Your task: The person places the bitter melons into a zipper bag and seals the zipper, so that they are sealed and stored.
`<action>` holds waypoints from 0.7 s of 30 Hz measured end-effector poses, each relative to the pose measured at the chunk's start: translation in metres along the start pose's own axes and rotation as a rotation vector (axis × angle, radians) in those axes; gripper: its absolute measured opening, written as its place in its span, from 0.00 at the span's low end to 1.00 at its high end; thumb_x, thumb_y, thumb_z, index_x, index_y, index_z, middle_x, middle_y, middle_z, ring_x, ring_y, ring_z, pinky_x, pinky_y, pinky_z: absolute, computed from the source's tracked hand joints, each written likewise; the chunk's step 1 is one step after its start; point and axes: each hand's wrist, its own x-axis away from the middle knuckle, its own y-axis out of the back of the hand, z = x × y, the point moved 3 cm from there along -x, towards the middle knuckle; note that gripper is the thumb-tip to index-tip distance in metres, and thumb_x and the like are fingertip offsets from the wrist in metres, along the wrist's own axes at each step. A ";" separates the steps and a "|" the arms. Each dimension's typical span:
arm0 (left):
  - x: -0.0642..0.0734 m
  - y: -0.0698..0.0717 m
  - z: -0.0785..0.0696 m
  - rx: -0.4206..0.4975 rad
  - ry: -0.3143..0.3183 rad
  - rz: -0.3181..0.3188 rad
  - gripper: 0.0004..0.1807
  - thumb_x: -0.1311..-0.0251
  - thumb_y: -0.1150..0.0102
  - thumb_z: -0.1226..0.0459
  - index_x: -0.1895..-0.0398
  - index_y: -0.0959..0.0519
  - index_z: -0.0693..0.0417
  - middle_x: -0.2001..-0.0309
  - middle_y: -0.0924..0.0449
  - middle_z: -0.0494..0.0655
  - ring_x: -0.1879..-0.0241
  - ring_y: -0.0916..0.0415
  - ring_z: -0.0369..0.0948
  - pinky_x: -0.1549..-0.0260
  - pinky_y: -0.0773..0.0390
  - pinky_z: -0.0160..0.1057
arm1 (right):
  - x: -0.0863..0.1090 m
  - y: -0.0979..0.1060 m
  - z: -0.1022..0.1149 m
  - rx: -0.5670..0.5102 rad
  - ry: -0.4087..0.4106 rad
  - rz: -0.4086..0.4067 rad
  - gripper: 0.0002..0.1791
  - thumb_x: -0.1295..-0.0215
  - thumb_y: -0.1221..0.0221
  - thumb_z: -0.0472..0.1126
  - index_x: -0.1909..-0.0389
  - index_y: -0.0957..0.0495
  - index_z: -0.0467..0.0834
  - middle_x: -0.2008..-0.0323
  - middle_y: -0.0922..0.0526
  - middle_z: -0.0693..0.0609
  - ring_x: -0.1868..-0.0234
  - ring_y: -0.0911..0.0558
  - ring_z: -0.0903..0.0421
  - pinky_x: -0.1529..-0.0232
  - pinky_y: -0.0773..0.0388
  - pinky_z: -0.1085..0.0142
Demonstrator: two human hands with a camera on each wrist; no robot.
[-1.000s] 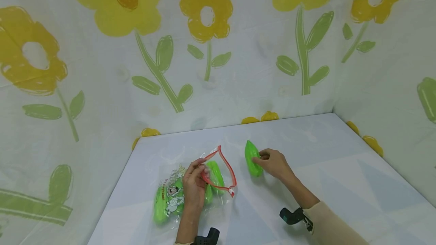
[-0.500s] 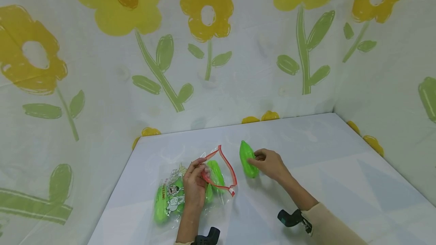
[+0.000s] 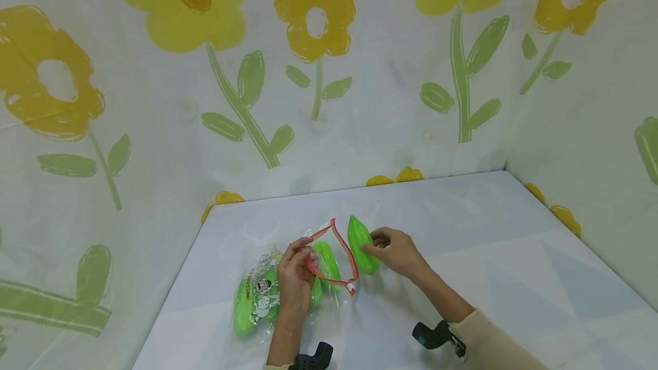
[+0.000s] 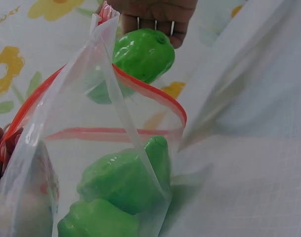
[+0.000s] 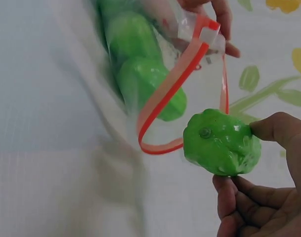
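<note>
My left hand point(image 3: 294, 276) pinches the red-edged mouth of a clear zip bag point(image 3: 264, 306), which gapes toward the right. Inside lie several green gourd-shaped vegetables point(image 3: 244, 310), also visible through the plastic in the left wrist view as lumpy green vegetables point(image 4: 123, 177). My right hand point(image 3: 398, 253) grips one more glossy green gourd-shaped vegetable point(image 3: 360, 241) between thumb and fingers, its pointed end up and tilted left. In the right wrist view this held vegetable point(image 5: 222, 143) is close beside the bag's red zip strip point(image 5: 165, 106), outside the opening. Part of the bag is hidden behind my left hand.
A pale table point(image 3: 462, 216) with faint geometric patches carries the bag. White cloth printed with yellow flowers point(image 3: 316, 16) rises behind its far edge and along both sides. Dark wrist cameras point(image 3: 432, 336) sit at both wrists.
My right hand has moved left with the green vegetable, bringing it right up to the bag's red mouth. My left hand and the bag have stayed about where they were.
</note>
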 end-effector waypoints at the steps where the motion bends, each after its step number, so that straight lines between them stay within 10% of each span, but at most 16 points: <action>1: 0.000 0.000 0.000 -0.002 0.000 0.002 0.12 0.32 0.48 0.73 0.50 0.25 0.73 0.70 0.24 0.49 0.72 0.24 0.38 0.73 0.22 0.30 | 0.000 -0.002 0.001 0.002 0.012 0.002 0.24 0.40 0.30 0.52 0.50 0.19 0.39 0.64 0.18 0.55 0.59 0.22 0.55 0.62 0.23 0.62; 21: 0.001 0.000 0.000 -0.024 0.005 0.000 0.13 0.31 0.49 0.73 0.48 0.26 0.75 0.69 0.25 0.48 0.71 0.26 0.37 0.72 0.23 0.29 | 0.000 -0.032 0.020 -0.009 0.102 0.042 0.20 0.42 0.28 0.48 0.54 0.18 0.40 0.65 0.19 0.55 0.62 0.22 0.57 0.67 0.22 0.65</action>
